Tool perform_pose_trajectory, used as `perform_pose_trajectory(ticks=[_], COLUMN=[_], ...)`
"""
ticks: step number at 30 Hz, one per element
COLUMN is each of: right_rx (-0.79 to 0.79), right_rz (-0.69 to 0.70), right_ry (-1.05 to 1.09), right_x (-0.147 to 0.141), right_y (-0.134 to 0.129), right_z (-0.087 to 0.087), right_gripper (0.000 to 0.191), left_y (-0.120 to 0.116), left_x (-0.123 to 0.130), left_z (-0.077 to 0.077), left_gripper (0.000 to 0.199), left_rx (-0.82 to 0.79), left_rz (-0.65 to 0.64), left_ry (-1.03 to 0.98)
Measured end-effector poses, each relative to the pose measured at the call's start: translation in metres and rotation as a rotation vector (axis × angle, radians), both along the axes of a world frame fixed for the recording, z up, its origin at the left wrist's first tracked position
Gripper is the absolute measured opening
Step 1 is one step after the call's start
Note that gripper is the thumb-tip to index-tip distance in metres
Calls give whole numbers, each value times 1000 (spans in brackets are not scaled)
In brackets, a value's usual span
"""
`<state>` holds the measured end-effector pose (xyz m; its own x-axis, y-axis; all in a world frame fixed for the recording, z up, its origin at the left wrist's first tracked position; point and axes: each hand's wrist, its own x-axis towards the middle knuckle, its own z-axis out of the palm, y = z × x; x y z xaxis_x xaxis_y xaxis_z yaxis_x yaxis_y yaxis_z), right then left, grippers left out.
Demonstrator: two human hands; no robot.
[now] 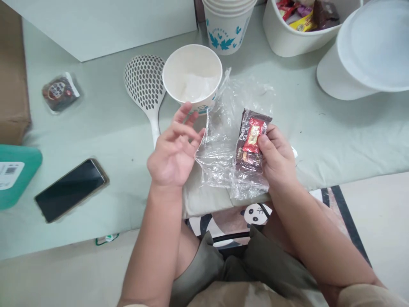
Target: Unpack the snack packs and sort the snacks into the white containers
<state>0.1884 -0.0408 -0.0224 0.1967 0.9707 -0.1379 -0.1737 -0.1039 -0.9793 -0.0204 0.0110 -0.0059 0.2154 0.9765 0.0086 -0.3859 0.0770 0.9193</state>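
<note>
My right hand point(278, 155) pinches a clear plastic bag point(220, 145) together with a dark brown snack packet point(240, 145) and a small red wrapped candy point(253, 135). The thumb presses at the candy's right edge; both packets appear to lie within the plastic. My left hand point(174, 151) is palm up with its fingers apart, beside the bag's left edge. Its fingertips are at the plastic, but whether they touch it I cannot tell. Just beyond them stands an open paper cup point(171, 91) with crumpled clear or whitish material inside.
A white slotted skimmer point(143, 81) lies left of the cup. Farther left are a small wrapped snack point(60, 94), a phone point(72, 189) and a green container point(19, 175). Stacked paper cups point(228, 32), a white tub of sweets point(287, 38) and a lidded white container point(335, 68) stand behind.
</note>
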Motion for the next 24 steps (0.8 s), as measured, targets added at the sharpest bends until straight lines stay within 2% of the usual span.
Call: perform_pose_trajectory(ticks=[3,6,8,15,19,24], right_rx=[-15,-16,-5,-23,-34,-32], right_rz=[22,64,91,109,134,234], right_ry=[-42,-12,22,-109,-76,-58], right_x=[-3,-8,-9,-5,-4,0], right_y=[-2,-4,-5,-8,-10,-9], right_z=[3,5,4,-3,-3,4], right_gripper=[44,52,54,53,62,73], left_y=[0,-5,-8,-11,-10,-12], left_x=[5,11,16,21,18,16], left_z=[4,7,7,9,12,11], left_gripper=[40,50,45,35,33,40], left_rx=[-217,-335,-371,-397,-352,-310], left_rz=[8,-114,-195,-111,-206,-329], left_ry=[-73,17,76,89,37,16])
